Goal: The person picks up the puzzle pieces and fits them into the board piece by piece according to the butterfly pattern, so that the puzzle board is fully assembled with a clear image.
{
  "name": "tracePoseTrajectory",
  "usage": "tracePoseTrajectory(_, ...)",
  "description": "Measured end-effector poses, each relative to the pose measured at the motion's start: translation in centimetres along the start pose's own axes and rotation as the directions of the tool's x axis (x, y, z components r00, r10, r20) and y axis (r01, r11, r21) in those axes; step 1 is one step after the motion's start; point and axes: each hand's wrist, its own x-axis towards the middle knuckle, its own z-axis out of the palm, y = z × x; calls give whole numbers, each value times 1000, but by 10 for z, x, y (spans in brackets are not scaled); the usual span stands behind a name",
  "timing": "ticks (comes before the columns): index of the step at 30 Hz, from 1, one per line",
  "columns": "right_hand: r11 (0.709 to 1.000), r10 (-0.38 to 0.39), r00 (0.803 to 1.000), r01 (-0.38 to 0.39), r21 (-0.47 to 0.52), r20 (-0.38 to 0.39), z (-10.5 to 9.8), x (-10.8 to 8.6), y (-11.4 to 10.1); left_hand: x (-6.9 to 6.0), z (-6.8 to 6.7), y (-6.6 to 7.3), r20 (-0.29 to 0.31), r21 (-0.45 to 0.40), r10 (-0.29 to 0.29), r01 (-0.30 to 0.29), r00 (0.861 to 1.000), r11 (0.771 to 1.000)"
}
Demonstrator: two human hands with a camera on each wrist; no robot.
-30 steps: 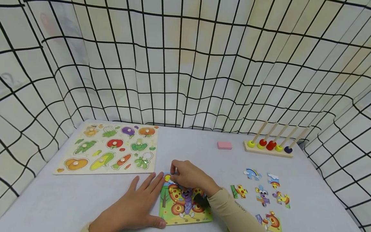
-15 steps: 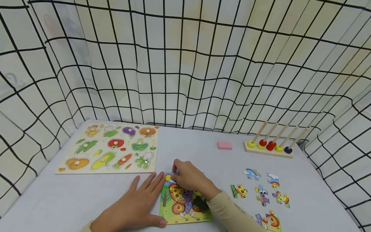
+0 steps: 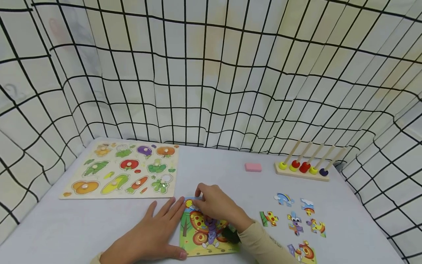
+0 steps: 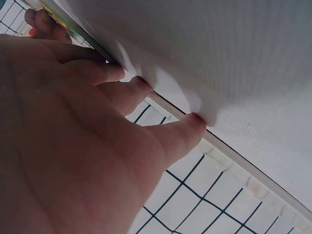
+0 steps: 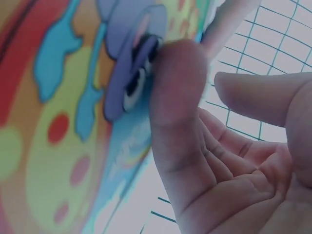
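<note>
In the head view, a square butterfly puzzle board (image 3: 188, 245) lies on the table before me. My left hand (image 3: 150, 231) lies flat with fingers spread, fingertips and thumb at the board's left edge. In the left wrist view, the left hand (image 4: 83, 126) shows its spread fingers along a thin edge. Over the board's top part, my right hand (image 3: 219, 205) has bent fingers near the sun picture. The right wrist view shows one finger (image 5: 178, 97) against or very near the printed surface, the thumb (image 5: 263, 97) apart from it. No piece shows between them.
Loose puzzle pieces (image 3: 295, 223) lie right of the board. A vegetable peg board (image 3: 169, 194) sits at the back left. Toward the back right are a pink block (image 3: 253, 167) and a bead stacker (image 3: 301, 176) with upright pegs. Black netting (image 3: 204, 88) encloses the table's far and side edges.
Both hands keep nearly the same places on the puzzle board. The whole head view has shifted slightly, and the right hand's bent fingers have barely moved.
</note>
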Motion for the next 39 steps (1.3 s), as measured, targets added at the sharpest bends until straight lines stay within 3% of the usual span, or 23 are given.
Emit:
tracePoseTrajectory(8, 993, -113, 993, 114, 9, -25, -23, -18, 5, 2, 1, -2, 7, -13, -15, 16, 1000, 1000)
tracePoseTrajectory(15, 987, -161, 985, 159, -29, -61, -42, -33, 18, 2, 1, -1, 7, -10, -16, 16, 1000, 1000)
tracePoseTrajectory(23, 992, -113, 981, 103, -72, -156, -59, -46, 40, 2, 1, -1, 5, -15, -9, 9, 1000, 1000)
tracePoseTrajectory(31, 993, -75, 963, 49, -108, -260, -81, -61, 66, 2, 3, -1, 8, -6, -15, 15, 1000, 1000)
tracePoseTrajectory(39, 994, -40, 951, 7, -108, -305, -100, -76, 84, 3, 3, -1, 12, -8, -40, 40, 999, 999)
